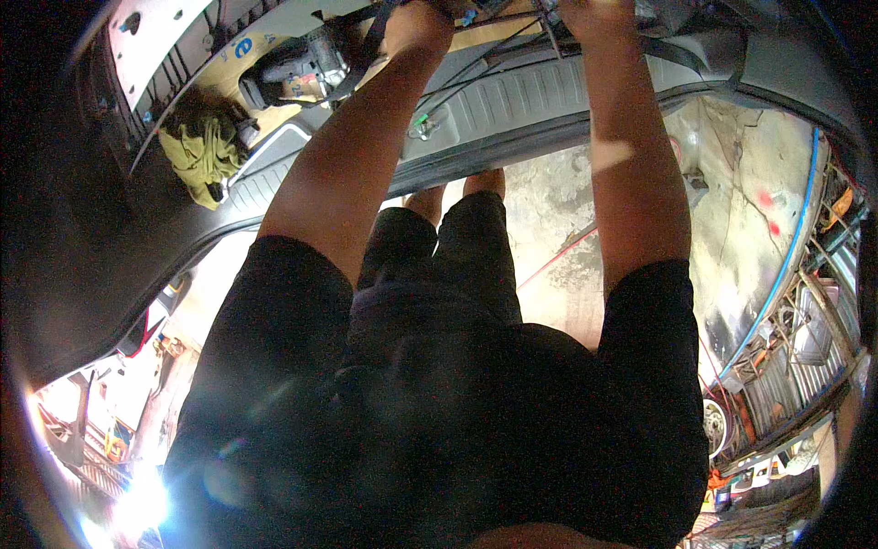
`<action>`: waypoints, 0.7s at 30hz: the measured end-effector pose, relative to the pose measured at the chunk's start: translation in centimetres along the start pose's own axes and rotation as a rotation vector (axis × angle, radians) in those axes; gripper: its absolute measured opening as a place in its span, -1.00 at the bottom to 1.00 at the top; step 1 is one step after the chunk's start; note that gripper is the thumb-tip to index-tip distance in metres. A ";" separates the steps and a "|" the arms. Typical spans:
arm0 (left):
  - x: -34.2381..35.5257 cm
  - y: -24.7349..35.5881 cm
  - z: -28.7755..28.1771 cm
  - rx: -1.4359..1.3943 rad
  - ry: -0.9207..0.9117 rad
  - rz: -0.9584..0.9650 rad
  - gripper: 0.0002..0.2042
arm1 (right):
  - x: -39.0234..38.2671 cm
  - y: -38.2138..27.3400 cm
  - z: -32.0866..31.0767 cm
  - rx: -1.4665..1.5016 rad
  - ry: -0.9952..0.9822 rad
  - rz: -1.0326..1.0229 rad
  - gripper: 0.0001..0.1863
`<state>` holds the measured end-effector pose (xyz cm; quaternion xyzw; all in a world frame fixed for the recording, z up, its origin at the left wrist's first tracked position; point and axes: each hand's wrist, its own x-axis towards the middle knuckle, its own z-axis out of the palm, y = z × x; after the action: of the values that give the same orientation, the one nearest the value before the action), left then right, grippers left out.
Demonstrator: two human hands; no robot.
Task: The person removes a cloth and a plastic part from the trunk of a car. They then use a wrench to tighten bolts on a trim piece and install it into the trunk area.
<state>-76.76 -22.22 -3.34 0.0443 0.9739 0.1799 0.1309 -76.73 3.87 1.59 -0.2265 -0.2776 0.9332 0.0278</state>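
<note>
Both my arms stretch forward into the back of a vehicle, over its ribbed grey sill (512, 101). At the top edge my left hand (422, 20) is cut off, close to a dark strap or strip; its fingers do not show. My right hand (596, 13) also runs out of the picture, near thin dark bars or cables (549, 27), and its fingers are hidden. Left of my left forearm lies a black and grey power tool (325, 59) on a sheet of cardboard (240, 71). Whether either hand holds anything cannot be seen.
An olive cloth (201, 157) is bunched at the sill's left end. A small clear and green item (422, 126) rests on the sill. Below are my legs and a stained concrete floor (558, 210). Cluttered metal parts (796, 339) line the right, along a blue hose or edge (786, 274).
</note>
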 end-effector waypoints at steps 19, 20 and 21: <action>-18.0 -7.5 -13.1 -0.733 -0.540 0.129 -0.86 | -25.8 8.8 12.7 -1.754 -0.525 0.081 -0.62; -19.0 -7.1 -14.5 -0.708 -0.594 0.119 -0.80 | -27.2 9.9 12.4 -1.823 -0.494 -0.065 -0.70; -19.3 -8.8 -12.7 -0.557 -0.516 0.396 -0.72 | -28.4 9.6 14.3 -1.932 -0.423 0.100 -0.71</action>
<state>-61.97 -37.28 9.51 0.2371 0.7960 0.4410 0.3401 -56.84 -16.48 18.64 0.0082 -0.9088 0.3273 -0.2586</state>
